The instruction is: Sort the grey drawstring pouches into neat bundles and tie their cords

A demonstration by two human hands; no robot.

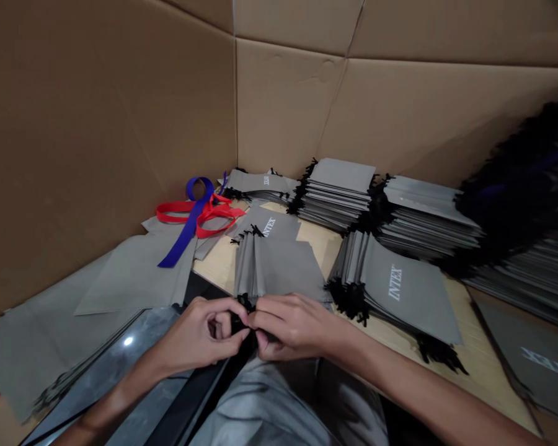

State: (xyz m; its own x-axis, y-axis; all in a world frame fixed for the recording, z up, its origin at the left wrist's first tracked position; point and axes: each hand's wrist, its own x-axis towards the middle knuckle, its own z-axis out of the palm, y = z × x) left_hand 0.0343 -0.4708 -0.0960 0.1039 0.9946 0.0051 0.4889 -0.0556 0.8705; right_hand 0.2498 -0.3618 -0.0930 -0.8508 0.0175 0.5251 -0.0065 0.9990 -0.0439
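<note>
My left hand (209, 331) and my right hand (291, 325) meet above my lap, thumbs and fingertips pinched together and nearly touching. What lies between the fingertips is too small and dark to make out. Right behind them sits a stack of grey fabric pouches (286, 266) with black cord ends (246, 301) at its near corner. To the right, another pouch stack (407, 288) shows white INTEX print and knotted black cords along its edges. A single printed pouch (279, 224) lies flat behind the nearer stack.
Thicker pouch piles (339, 186) line the back by a cardboard wall (288, 93). A dark heap of cords (525, 167) rises at right. Red ribbon (218, 223) and blue ribbon (186, 232) lie on loose grey pouches (134, 272) at left. A glossy dark panel (134, 347) lies nearer.
</note>
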